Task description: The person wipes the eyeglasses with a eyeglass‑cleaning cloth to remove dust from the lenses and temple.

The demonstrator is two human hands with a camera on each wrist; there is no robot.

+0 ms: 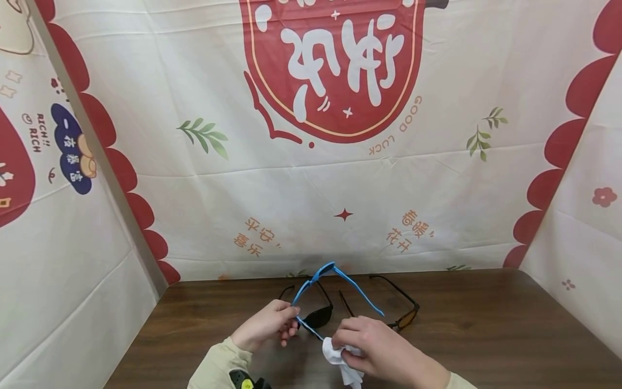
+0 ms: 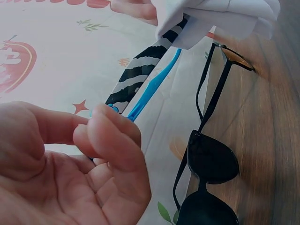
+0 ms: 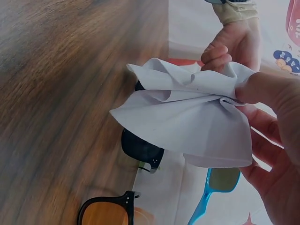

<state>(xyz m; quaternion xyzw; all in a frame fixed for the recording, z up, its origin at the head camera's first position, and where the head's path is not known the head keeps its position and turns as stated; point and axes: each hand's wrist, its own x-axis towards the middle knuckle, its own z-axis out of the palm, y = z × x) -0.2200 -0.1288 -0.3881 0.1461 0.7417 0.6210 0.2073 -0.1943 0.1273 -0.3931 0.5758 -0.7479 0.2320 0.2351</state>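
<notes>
Blue-framed sunglasses (image 1: 324,269) are held above the table, front part away from me. My left hand (image 1: 267,326) pinches them near one hinge, thumb against fingers. That side's temple arm (image 2: 138,70) shows black and grey stripes in the left wrist view. A white cloth (image 1: 335,354) is bunched in my right hand (image 1: 384,348), gripped between thumb and fingers. In the left wrist view, the cloth (image 2: 220,16) covers the far end of the striped arm. The other blue temple arm (image 1: 359,292) sticks out freely to the right.
Black sunglasses (image 1: 318,317) lie on the brown wooden table (image 1: 466,324), behind and below the blue pair. To their right are dark-framed glasses with amber lenses (image 1: 407,319). A printed white curtain (image 1: 301,194) stands along the table's back edge, with more at both sides.
</notes>
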